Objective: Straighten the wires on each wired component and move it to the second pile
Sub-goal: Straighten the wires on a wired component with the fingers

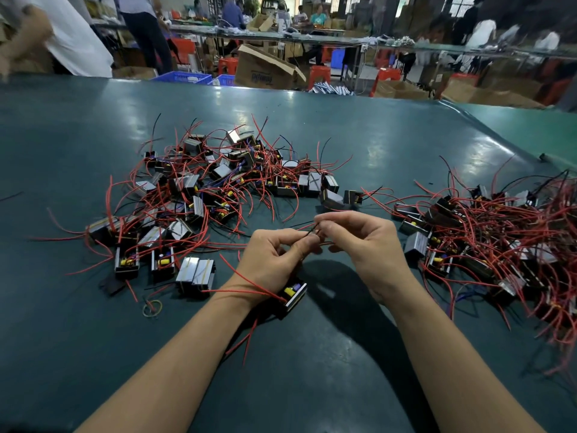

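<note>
Wired component (295,293) hangs under our left hand (274,257); both hands (right hand (359,242) too) pinch its black wire (313,230), many left in the left pile (199,195), right pile (499,239) already large.

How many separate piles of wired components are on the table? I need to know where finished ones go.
2: one pile left of centre beyond the left hand, another at the right edge, partly cut off.

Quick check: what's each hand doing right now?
Left hand: pinches a black wire of the component below its wrist.
Right hand: pinches the same wire.
</note>
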